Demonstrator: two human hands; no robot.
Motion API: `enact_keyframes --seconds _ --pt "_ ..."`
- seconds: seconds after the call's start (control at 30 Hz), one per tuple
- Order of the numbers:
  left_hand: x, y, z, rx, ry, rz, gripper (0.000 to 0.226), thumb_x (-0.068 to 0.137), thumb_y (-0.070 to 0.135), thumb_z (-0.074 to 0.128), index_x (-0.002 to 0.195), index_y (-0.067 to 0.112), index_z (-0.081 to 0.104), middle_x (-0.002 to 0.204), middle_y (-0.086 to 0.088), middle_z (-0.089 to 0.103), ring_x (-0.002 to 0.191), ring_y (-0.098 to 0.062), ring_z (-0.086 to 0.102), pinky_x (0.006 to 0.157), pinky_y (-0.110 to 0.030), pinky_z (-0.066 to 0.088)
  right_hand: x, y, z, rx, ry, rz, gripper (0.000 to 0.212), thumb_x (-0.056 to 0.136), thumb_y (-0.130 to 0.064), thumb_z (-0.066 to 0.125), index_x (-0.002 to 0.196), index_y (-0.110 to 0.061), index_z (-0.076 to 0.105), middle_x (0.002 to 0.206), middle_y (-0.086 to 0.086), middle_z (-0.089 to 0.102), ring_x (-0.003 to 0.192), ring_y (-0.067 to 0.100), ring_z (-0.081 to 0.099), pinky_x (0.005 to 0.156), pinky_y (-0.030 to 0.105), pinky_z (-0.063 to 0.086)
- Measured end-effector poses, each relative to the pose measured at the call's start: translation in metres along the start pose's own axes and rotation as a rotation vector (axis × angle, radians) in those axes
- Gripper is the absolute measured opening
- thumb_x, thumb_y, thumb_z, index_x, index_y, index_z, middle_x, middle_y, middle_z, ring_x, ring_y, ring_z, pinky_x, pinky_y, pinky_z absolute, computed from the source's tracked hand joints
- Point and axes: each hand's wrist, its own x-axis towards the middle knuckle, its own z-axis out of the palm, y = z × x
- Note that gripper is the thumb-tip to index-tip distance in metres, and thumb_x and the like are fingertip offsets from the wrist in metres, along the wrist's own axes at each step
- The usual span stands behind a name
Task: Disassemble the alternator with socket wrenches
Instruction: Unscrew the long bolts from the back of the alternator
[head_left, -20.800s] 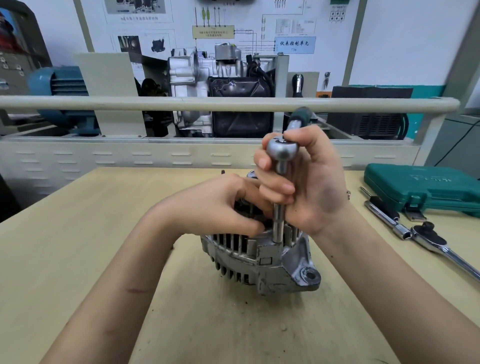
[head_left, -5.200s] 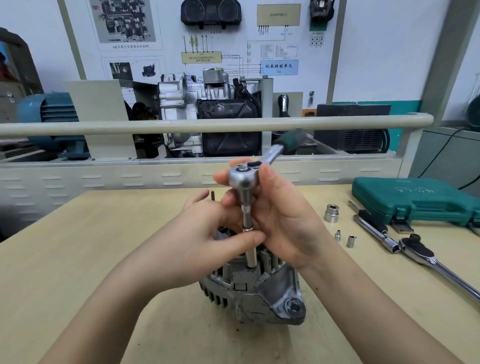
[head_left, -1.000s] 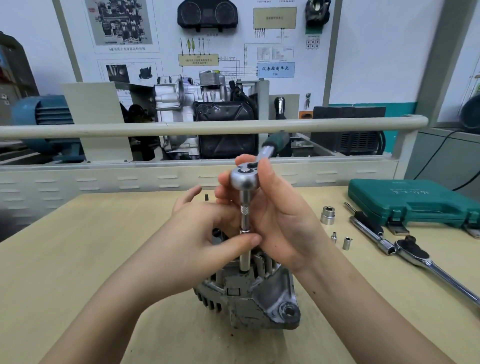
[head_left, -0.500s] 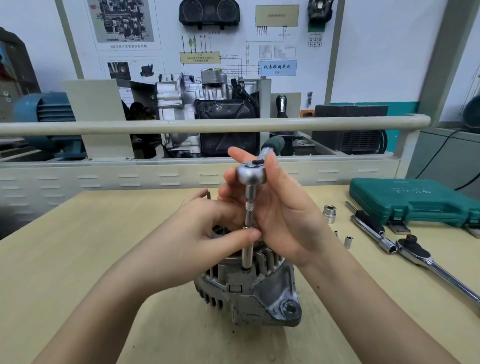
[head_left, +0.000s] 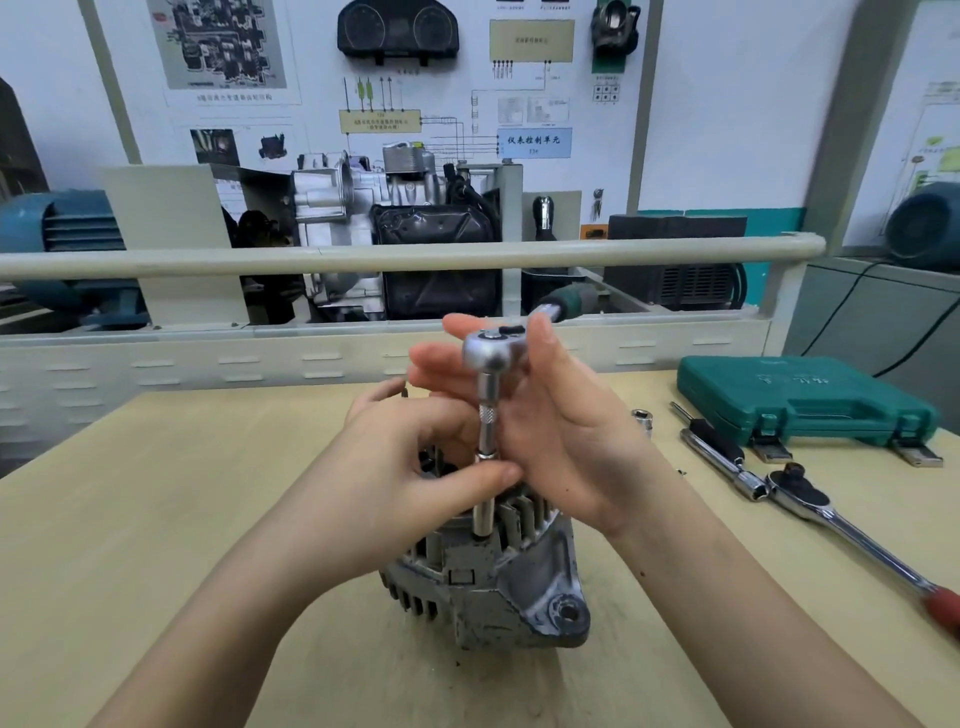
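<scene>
Hands crowd the middle of my view, so much of the alternator (head_left: 498, 587) top is hidden behind them. My left hand (head_left: 410, 467) pinches the extension bar (head_left: 485, 441) low down, thumb pressed across the front, the other fingers curled behind where I can't make them out. My right hand (head_left: 561, 436) sits behind the ratchet wrench (head_left: 491, 351), thumb up beside its round head, fingers straight and showing past the far side; the palm hides how much of the tool it touches. The green handle (head_left: 563, 304) pokes out away from me, slightly blurred. The bar stands nearly upright, its lower end planted in the alternator's upper rim; the bolt beneath it is not visible.

The alternator stands on the desk (head_left: 156, 519) right in front of me: grey cast-metal housing, scuffed and dark-smudged, cooling slots round the side, fins on top, a mounting ear with a round hole at the near right corner.

Off to the right lies a second ratchet (head_left: 841, 525), its red grip cut off by the frame edge, just beside another bar-shaped tool (head_left: 722, 457), a loose socket (head_left: 642, 418) half hidden by my wrist, and a closed green tool case (head_left: 805, 400).
</scene>
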Motion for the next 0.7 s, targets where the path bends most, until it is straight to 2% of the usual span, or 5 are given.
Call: enact_keyframes --seconds 0.2,0.27,0.47,0.57,0.7 --pt "0.0 0.002 -0.001 0.04 -0.005 0.004 0.031 0.068 0.053 0.064 0.053 0.03 0.049 0.065 0.028 0.057 0.071 0.003 0.053 0.075 -0.012 0.029 -0.036 -0.036 -0.018 -0.919 0.18 0.124 0.063 0.083 -0.063 0.024 0.093 -0.018 0.067 0.078 -0.004 0.072 0.076 0.006 0.067 0.072 0.018 0.051" --pt "0.0 0.002 -0.001 0.02 -0.003 -0.011 0.04 0.067 0.063 0.064 0.053 0.03 0.046 0.065 0.03 0.056 0.069 0.002 0.051 0.069 -0.011 0.027 -0.047 -0.049 -0.02 -1.407 0.281 -0.134 0.046 0.097 -0.044 0.028 0.091 -0.017 0.064 0.064 -0.004 0.065 0.066 0.004 0.059 0.064 0.018 0.045" --pt "0.002 -0.001 0.0 -0.035 -0.015 -0.003 0.033 0.058 0.059 0.053 0.055 0.027 0.047 0.062 0.025 0.055 0.067 0.001 0.05 0.072 -0.012 0.027 -0.041 -0.083 0.002 -1.524 0.28 -0.698 0.033 0.072 0.006 0.045 0.068 -0.026 0.049 0.09 -0.016 0.058 0.092 0.005 0.057 0.106 0.027 0.024" --pt "0.002 -0.002 -0.001 -0.048 -0.018 0.009 0.031 0.06 0.056 0.056 0.054 0.027 0.046 0.06 0.022 0.055 0.067 -0.002 0.049 0.069 -0.012 0.027 -0.026 -0.09 0.014 -1.719 0.123 -0.421 0.03 0.082 -0.037 0.055 0.111 -0.029 0.057 0.119 -0.014 0.052 0.12 0.002 0.037 0.112 0.035 0.013" --pt "0.003 -0.005 0.0 -0.043 -0.011 0.035 0.031 0.061 0.053 0.057 0.053 0.026 0.046 0.057 0.021 0.053 0.068 0.0 0.048 0.067 -0.007 0.027 -0.003 -0.092 0.018 -1.901 -0.23 -0.01 0.066 0.077 -0.055 0.05 0.139 -0.038 0.034 0.12 -0.032 0.046 0.097 -0.02 0.029 0.081 -0.005 0.021"
